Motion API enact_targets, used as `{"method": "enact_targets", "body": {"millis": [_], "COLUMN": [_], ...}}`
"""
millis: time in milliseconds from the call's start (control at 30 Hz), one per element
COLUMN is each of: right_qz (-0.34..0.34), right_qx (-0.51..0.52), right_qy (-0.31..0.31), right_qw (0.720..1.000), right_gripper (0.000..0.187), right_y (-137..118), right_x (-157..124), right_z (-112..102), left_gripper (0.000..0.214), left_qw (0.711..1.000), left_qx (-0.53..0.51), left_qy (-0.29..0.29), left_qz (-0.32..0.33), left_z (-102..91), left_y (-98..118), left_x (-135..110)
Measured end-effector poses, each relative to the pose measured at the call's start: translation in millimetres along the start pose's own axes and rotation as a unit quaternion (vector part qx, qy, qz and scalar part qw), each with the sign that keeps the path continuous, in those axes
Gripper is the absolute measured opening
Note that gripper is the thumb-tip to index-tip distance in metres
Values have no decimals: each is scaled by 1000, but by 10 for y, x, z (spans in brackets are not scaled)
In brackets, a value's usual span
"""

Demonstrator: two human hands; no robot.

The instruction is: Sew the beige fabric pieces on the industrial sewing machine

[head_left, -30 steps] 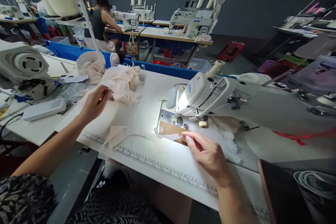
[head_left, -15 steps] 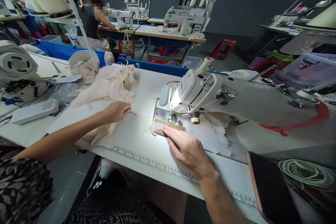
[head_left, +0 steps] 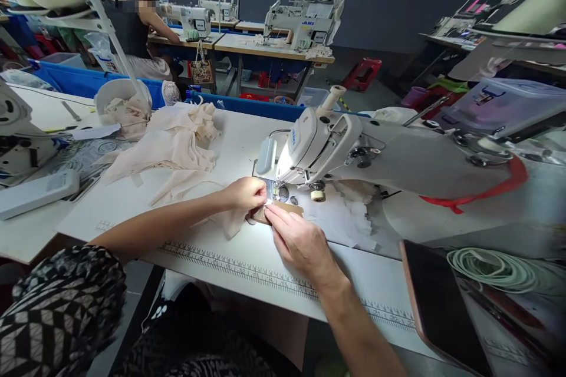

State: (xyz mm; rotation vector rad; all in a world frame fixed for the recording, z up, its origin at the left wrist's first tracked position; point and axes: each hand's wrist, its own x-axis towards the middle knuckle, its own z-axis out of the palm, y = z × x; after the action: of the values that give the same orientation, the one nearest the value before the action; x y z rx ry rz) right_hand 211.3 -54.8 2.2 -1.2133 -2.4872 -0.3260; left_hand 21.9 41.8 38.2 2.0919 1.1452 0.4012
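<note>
At the lit needle area of the sewing machine [head_left: 305, 144], my left hand [head_left: 247, 193] is closed in a pinch on a thin beige fabric piece [head_left: 232, 222], which hangs down to the left over the table. My right hand [head_left: 303, 241] comes from the lower right, its fingers pressed together and its fingertips meeting the left ones at the fabric edge. Under the right fingers lies a flat brown piece [head_left: 289, 210], just in front of the presser foot. The fingers hide part of the fabric and of the metal needle plate.
Beige fabric pieces [head_left: 168, 144] are heaped on the left. White fabric [head_left: 342, 221] lies under the machine arm. A ruler strip [head_left: 243, 271] runs along the front edge. A phone [head_left: 442, 300] and coiled pale cord [head_left: 490, 268] lie right. A co-worker [head_left: 137, 35] sits beyond.
My left hand has moved right, bringing the beige fabric to the needle area and up to the right fingertips. My right hand stays by the brown piece. The view has shifted slightly.
</note>
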Motion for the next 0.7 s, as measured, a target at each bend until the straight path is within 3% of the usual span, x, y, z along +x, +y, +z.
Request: {"method": "enact_targets", "body": {"millis": [333, 700], "right_qz": [95, 104], "right_qx": [57, 43], "right_qy": [44, 3], "right_qw": [993, 994], "right_gripper": [37, 40], "right_y": [135, 96], "right_x": [-16, 14], "right_z": [-62, -62], "left_gripper": [16, 12], "left_qw": [1000, 998], "left_qx": [19, 54], "left_qy": [-8, -2], "left_qz": [-17, -41], "left_z": [37, 78], "left_y": [-17, -20], "left_x": [11, 46]}}
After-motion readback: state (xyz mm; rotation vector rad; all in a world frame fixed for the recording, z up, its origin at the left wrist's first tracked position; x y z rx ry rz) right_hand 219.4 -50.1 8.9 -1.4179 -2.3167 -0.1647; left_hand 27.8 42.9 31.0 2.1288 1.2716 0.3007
